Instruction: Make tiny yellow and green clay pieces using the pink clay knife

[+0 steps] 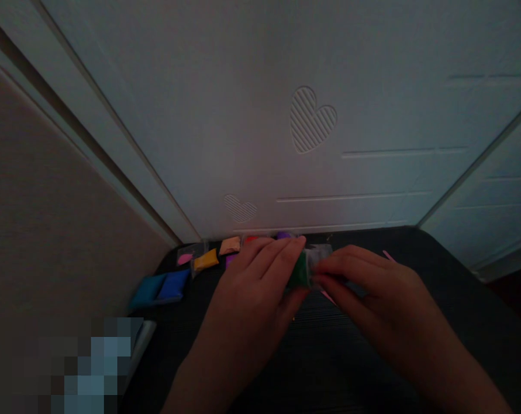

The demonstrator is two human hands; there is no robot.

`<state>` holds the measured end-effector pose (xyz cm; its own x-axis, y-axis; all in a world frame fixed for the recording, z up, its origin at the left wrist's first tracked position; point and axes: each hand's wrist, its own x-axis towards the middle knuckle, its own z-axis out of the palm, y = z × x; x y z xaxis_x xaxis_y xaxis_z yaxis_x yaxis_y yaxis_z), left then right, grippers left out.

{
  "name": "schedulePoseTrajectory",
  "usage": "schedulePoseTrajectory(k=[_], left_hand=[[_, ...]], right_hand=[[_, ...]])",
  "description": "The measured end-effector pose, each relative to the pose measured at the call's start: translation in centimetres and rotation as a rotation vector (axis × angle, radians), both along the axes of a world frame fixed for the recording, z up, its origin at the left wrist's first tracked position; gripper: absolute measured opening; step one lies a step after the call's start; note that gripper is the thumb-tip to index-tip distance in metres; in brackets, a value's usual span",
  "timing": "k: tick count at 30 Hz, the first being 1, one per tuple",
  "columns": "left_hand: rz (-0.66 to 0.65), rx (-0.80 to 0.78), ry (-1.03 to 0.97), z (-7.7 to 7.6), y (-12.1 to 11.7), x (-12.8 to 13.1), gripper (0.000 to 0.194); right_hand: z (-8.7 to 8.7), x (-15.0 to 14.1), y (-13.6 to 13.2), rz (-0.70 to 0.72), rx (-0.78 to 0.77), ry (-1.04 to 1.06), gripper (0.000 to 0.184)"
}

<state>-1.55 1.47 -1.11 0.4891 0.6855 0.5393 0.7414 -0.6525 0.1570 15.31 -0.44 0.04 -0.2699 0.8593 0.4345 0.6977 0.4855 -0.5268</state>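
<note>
Between my two hands is a small clear packet with something green (299,272) inside, raised over the dark table. My left hand (256,276) has its fingers wrapped round the green part and covers much of it. At the packet's clear end, my right hand (372,287) pinches the plastic between thumb and fingertips. Behind my left hand lie several small packets in other colours, among them a red one (252,238) and a purple one (285,235), both partly covered. A thin pink strip (328,296) shows beneath my hands.
Blue packets (173,286), a yellow packet (206,260), a peach packet (230,245) and a clear packet with pink (185,258) lie at the left of the black table (329,356). A white panel with hearts (313,121) rises behind. A pixelated patch covers the lower left.
</note>
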Motion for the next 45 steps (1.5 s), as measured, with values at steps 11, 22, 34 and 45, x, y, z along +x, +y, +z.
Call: schedulePoseTrajectory(k=[11, 22, 34, 45], left_hand=[[0.003, -0.107, -0.069, 0.0, -0.1, -0.4, 0.048], [-0.026, 0.049, -0.043, 0.4, -0.3, -0.4, 0.048], [-0.114, 0.151, -0.186, 0.6, -0.8, -0.6, 0.054], [-0.117, 0.227, -0.155, 0.6, -0.8, -0.3, 0.051]], right_hand=[[1.0, 1.3, -0.7, 0.054, -0.102, 0.097, 0.019], [1.3, 1.4, -1.3, -0.023, -0.026, 0.060, 0.021], [1.8, 1.1, -2.4, 0.025, 0.164, 0.137, 0.014], [1.3, -0.6, -2.3, -0.115, 0.235, 0.112, 0.013]])
